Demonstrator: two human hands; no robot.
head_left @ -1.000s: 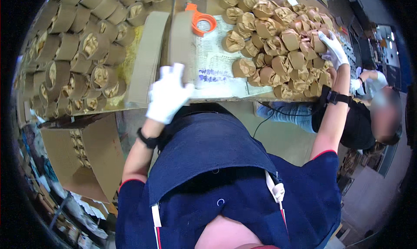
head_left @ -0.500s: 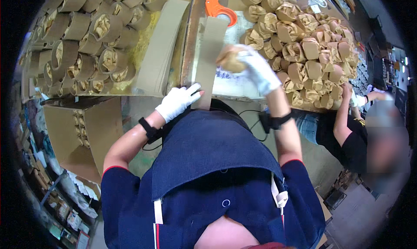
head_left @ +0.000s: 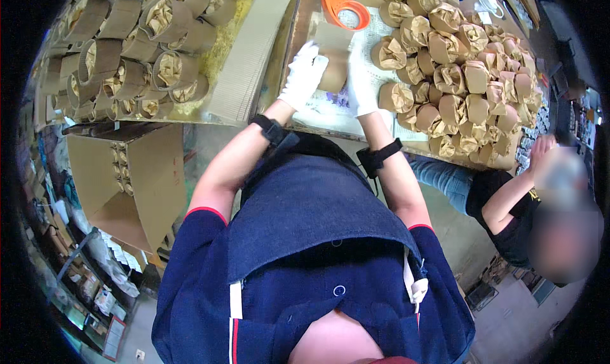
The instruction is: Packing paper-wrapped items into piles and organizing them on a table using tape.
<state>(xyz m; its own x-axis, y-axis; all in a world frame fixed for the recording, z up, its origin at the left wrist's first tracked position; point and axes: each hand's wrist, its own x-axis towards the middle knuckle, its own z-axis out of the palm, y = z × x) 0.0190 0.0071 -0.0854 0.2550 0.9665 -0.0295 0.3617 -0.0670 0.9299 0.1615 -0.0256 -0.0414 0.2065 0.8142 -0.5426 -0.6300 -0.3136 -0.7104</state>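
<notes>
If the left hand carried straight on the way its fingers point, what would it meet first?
The left hand already rests on the brown paper-wrapped piece held with the right hand. Beyond that, probably the orange tape dispenser, though depth is hard to judge.

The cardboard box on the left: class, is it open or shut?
Open: the cardboard box has its flaps spread outward, and brown paper bundles show inside.

We note a brown paper-wrapped package (head_left: 333, 59) lying just below the orange tape dispenser (head_left: 344, 5). Right of the dispenser, a heap of brown wrapped bundles (head_left: 464, 78). Left of it, cardboard-sleeved bundles (head_left: 136, 65); lower left, an open cardboard carton (head_left: 127, 180).
</notes>
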